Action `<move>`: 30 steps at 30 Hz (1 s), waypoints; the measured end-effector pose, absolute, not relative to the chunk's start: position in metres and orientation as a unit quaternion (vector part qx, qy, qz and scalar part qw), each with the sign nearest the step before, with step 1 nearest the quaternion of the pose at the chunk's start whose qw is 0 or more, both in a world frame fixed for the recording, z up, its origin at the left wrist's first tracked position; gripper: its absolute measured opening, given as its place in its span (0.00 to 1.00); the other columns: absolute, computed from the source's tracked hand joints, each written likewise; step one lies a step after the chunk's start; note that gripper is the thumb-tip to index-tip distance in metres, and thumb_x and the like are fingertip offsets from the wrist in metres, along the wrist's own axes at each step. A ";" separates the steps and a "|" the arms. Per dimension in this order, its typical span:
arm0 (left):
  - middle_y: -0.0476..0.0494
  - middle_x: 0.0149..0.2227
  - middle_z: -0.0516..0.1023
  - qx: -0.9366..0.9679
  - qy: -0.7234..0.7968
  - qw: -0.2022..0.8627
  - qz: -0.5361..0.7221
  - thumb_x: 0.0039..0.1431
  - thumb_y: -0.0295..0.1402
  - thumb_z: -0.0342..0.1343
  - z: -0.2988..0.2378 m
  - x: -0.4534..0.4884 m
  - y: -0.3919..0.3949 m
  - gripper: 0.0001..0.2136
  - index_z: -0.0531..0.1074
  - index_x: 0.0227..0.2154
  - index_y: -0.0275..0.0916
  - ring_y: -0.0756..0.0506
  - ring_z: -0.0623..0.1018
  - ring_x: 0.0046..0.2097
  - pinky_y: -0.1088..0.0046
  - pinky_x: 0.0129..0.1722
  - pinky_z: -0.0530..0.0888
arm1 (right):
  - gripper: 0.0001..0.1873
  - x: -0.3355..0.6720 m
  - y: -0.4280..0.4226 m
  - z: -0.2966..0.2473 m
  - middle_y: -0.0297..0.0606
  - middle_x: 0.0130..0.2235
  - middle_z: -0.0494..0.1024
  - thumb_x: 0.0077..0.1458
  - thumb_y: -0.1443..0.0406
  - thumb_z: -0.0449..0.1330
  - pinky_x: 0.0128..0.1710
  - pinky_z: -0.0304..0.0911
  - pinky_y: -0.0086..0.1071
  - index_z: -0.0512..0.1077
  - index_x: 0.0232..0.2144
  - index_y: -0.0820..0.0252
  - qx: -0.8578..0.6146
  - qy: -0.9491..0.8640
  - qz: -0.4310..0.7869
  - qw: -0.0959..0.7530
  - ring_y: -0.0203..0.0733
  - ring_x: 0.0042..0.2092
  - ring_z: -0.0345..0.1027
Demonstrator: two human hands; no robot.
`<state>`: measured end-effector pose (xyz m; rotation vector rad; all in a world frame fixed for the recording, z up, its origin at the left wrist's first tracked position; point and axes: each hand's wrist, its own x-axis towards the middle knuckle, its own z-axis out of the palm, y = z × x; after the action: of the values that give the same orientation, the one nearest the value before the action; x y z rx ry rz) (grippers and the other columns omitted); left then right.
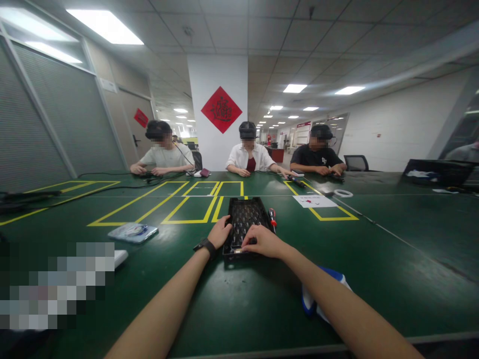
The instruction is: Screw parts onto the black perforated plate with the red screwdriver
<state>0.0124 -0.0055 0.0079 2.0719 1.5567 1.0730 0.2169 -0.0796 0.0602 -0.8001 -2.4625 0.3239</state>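
Tray under my left hand, its grip unclear, I'm apparently handling a small piece at the near end, right hand pinching; next likely needs precision.

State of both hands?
Left hand: at the left edge of the tray; grip cannot be told.
Right hand: curled over its near end; hold cannot be told.

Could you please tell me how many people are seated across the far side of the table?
3: a person in a pale shirt at left, a person in a white shirt beyond the black tray, a person in a black shirt at right. None seems hidden.
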 end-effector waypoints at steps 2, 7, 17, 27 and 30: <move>0.35 0.55 0.64 0.727 0.548 0.167 0.378 0.54 0.31 0.43 0.008 0.012 -0.005 0.22 0.61 0.52 0.29 0.44 0.63 0.57 0.67 0.57 0.57 | 0.08 0.217 -0.080 0.061 0.35 0.30 0.77 0.47 0.60 0.61 0.42 0.57 0.31 0.77 0.29 0.57 -0.298 -0.909 0.119 0.265 0.37 0.36 0.67; 0.35 0.55 0.64 0.728 0.546 0.166 0.379 0.53 0.32 0.43 0.008 0.012 -0.005 0.23 0.61 0.52 0.29 0.44 0.63 0.57 0.66 0.57 0.57 | 0.07 0.217 -0.081 0.062 0.35 0.31 0.78 0.46 0.61 0.62 0.42 0.56 0.30 0.77 0.28 0.57 -0.295 -0.908 0.121 0.272 0.37 0.37 0.67; 0.36 0.54 0.65 0.725 0.543 0.169 0.387 0.53 0.31 0.44 0.010 0.013 -0.007 0.22 0.62 0.51 0.30 0.44 0.64 0.56 0.66 0.57 0.58 | 0.08 0.217 -0.082 0.062 0.36 0.30 0.77 0.46 0.60 0.62 0.42 0.56 0.31 0.77 0.28 0.57 -0.299 -0.906 0.125 0.271 0.37 0.37 0.66; 0.36 0.54 0.66 0.723 0.544 0.168 0.392 0.53 0.32 0.44 0.006 0.012 -0.003 0.22 0.62 0.52 0.31 0.44 0.65 0.56 0.66 0.56 0.59 | 0.09 0.217 -0.079 0.061 0.36 0.30 0.77 0.47 0.59 0.61 0.40 0.56 0.30 0.77 0.29 0.58 -0.296 -0.911 0.114 0.262 0.37 0.36 0.66; 0.37 0.54 0.66 0.725 0.545 0.165 0.389 0.53 0.31 0.44 0.006 0.012 -0.003 0.22 0.62 0.51 0.31 0.44 0.65 0.55 0.67 0.56 0.59 | 0.09 0.217 -0.080 0.062 0.35 0.30 0.77 0.47 0.59 0.61 0.41 0.56 0.30 0.77 0.28 0.58 -0.300 -0.910 0.119 0.259 0.36 0.36 0.66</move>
<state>0.0122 -0.0029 0.0055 2.0646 1.5516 1.1087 0.2171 -0.0803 0.0618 -0.8137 -2.4669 0.3224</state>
